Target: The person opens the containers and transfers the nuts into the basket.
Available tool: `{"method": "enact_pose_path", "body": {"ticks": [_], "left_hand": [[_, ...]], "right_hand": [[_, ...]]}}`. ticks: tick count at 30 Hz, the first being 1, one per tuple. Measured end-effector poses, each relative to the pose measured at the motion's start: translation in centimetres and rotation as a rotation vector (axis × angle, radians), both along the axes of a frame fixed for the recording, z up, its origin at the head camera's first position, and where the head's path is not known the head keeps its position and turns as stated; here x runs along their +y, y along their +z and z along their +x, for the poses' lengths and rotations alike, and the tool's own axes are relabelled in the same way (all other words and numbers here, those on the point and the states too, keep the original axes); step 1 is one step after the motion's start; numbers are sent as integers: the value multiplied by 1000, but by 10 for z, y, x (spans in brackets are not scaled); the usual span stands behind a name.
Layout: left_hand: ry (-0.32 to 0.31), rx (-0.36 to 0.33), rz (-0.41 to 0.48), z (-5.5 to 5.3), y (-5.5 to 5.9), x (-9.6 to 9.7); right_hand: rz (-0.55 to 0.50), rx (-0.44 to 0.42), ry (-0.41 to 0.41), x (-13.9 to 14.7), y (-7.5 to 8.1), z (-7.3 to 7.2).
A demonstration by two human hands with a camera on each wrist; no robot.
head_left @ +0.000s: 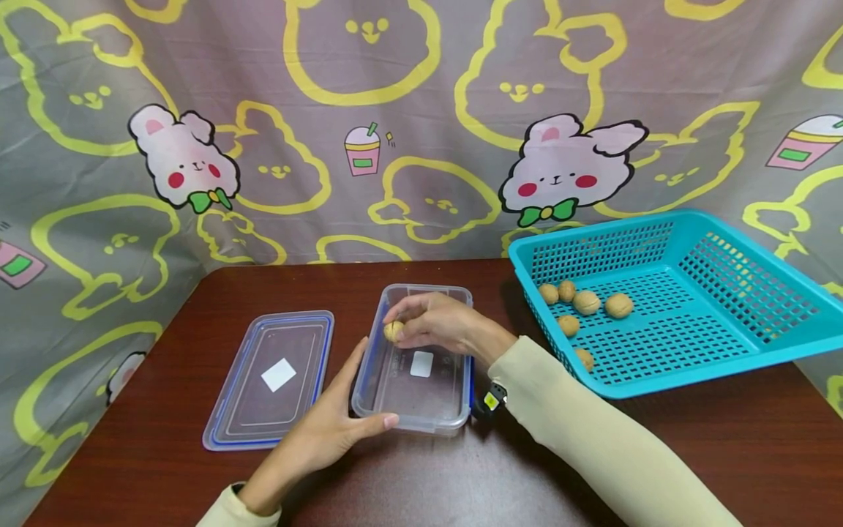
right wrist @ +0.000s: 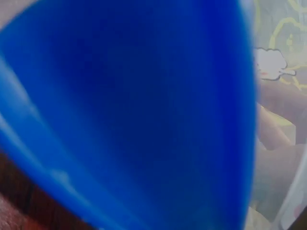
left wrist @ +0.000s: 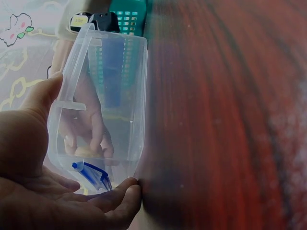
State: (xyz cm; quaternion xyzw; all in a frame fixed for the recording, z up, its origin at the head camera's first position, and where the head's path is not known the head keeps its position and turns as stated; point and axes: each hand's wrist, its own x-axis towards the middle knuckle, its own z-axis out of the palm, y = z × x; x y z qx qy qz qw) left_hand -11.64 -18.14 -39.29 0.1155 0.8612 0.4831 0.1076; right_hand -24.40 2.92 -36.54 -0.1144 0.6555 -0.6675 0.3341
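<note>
A walnut (head_left: 394, 331) is pinched between the thumb and fingers of my right hand (head_left: 435, 322), over the inside of a clear plastic food container (head_left: 421, 422). My left hand (head_left: 329, 424) holds the container at its near left corner, thumb along the front rim and fingers along the left side. Through the wall in the left wrist view, the right hand's fingers show lowered inside, around the walnut. A blue side latch (right wrist: 144, 96) fills most of the right wrist view and hides much of that hand. A white label (head_left: 421, 364) shows at the container's bottom.
A clear lid (head_left: 299, 432) with a blue seal lies flat left of the container. To the right stands a turquoise basket (head_left: 658, 384) with several walnuts (head_left: 586, 302) along its left side. A patterned curtain (head_left: 421, 132) hangs behind the brown table (head_left: 158, 439).
</note>
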Motion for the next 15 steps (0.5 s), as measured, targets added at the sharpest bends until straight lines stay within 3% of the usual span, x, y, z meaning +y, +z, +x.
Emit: {"method": "enact_pose_path", "body": {"ticks": [9,15], "left_hand": [[-1,12,-11,0,-1,0],[2,10,-2,0,-1,-1]], "right_hand": [[22,116,42,8,8,11],[16,181,22,15,22,26]]}}
